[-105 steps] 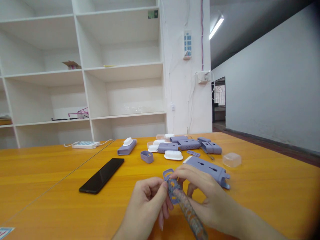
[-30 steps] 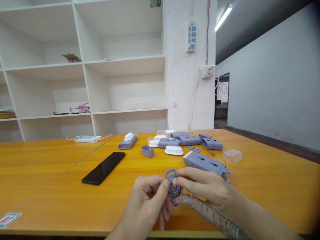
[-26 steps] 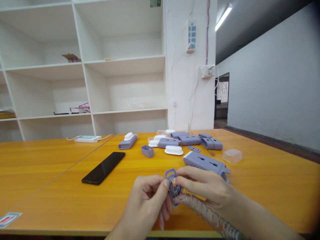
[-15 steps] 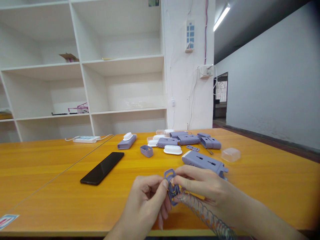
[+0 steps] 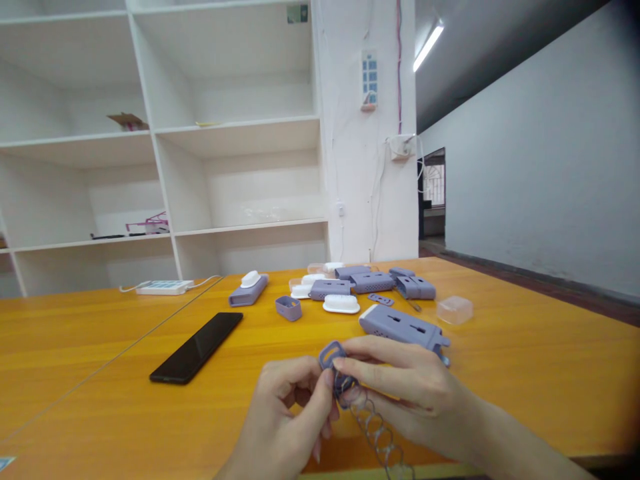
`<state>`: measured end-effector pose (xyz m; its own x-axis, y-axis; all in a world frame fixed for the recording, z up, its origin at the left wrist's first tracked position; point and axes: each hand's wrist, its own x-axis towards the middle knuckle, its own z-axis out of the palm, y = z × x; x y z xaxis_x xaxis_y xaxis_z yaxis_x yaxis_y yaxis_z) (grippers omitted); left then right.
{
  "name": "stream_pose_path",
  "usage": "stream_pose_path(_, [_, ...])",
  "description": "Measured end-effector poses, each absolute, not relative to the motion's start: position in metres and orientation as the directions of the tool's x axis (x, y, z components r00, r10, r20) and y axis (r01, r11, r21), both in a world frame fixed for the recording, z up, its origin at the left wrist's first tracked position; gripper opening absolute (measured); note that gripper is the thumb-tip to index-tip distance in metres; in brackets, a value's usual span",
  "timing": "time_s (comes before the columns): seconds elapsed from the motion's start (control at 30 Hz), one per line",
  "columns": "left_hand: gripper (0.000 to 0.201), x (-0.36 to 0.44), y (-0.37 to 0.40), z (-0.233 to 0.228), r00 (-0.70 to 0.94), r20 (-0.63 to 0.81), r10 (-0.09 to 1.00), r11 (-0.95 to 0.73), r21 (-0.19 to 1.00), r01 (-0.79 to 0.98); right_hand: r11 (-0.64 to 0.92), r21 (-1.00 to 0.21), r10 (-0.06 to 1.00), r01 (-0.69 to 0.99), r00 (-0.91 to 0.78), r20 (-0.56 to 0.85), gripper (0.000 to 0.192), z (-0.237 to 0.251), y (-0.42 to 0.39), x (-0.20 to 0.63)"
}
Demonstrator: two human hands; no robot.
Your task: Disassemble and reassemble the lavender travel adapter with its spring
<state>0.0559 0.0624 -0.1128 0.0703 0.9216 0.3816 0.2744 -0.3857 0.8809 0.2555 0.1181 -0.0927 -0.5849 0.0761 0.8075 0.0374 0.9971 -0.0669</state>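
Close to the table's front edge, my left hand [image 5: 295, 410] pinches a small purple plastic piece [image 5: 331, 355] with an oval opening. My right hand [image 5: 403, 380] grips the same piece from the other side, its fingertips near the end of a wire spring [image 5: 375, 430]. The spring's thin coils trail downward from the piece, past the table edge and out of view. Fingers hide part of the piece, and I cannot tell how the spring is joined to it. Just beyond my right hand lies a long purple perforated casing [image 5: 403, 325] with a white end.
A black phone [image 5: 197, 348] lies to the left. Farther back are a purple ring-shaped part [image 5: 289, 307], a white bristled brush head [image 5: 341, 304], several purple casings [image 5: 373, 281] and a clear cap [image 5: 455, 310]. A white power strip [image 5: 164, 287] sits by the shelves.
The view has shifted slightly. The spring now hangs more steeply downward, and the purple piece is turned a little, with my fingers closer together on it.
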Motion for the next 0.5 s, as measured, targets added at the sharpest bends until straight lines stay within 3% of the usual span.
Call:
stream_pose_path(0.13, [0.046, 0.053, 0.063, -0.118, 0.000, 0.426, 0.905, -0.401, 0.851, 0.340, 0.994, -0.109, 0.100, 0.018, -0.575, 0.812, 0.041, -0.094, 0.118, 0.253])
stream_pose_path(0.3, [0.047, 0.052, 0.063, -0.115, -0.053, 0.411, 0.910, -0.384, 0.884, 0.268, 0.974, -0.222, 0.207, 0.041, -0.552, 0.808, 0.053, -0.096, 0.119, 0.253])
stream_pose_path(0.5, [0.052, 0.050, 0.074, -0.110, 0.075, 0.258, 0.963, -0.260, 0.965, 0.017, 0.752, -0.647, 0.515, -0.123, -0.502, 0.694, 0.057, -0.103, 0.117, 0.246])
